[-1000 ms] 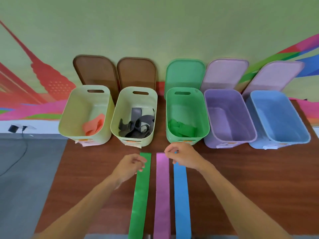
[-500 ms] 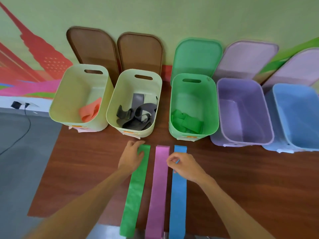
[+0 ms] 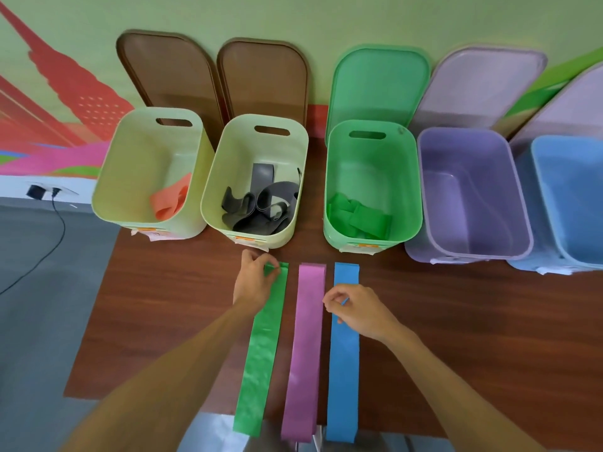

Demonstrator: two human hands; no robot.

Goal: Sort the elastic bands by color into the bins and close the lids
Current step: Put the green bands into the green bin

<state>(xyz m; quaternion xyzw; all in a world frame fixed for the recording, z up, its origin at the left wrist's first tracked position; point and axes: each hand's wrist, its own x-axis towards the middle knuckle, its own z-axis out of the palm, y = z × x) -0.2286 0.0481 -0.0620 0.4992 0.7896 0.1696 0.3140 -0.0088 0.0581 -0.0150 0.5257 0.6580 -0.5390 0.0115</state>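
Three long bands lie flat and parallel on the bench [image 3: 156,308] in the lower middle of the frame, probably spread apart so that each colour can be lifted cleanly: a green band [image 3: 261,353], a pink band [image 3: 305,347] and a blue band [image 3: 344,370]. Their lower ends hang over the near edge. The left hand [image 3: 256,280] has its fingers [image 3: 272,267] curled and pinching the top corner of the green band, which looks like the start of lifting it toward the green bin [image 3: 368,164] just above. The right hand [image 3: 359,313] is curled over the blue band with thumb and forefinger closed on its left edge, where a sliver of blue shows between them; this looks like a grip ready for the next pick. Five open bins stand in a row across the middle of the frame, mouths up for dropping. At left is a cream bin [image 3: 137,158] with one orange band [image 3: 171,199]. Beside it a second cream bin [image 3: 235,164] holds grey bands [image 3: 261,207], too tangled to count. The green bin holds folded green pieces [image 3: 359,218], also uncountable. Then come a purple bin [image 3: 473,197] and a blue bin [image 3: 571,197], with no bands visible in either. Five lids lean on the wall behind, each within reach of its bin: two brown lids [image 3: 166,76], one green lid [image 3: 378,83] and two lilac lids [image 3: 479,86].
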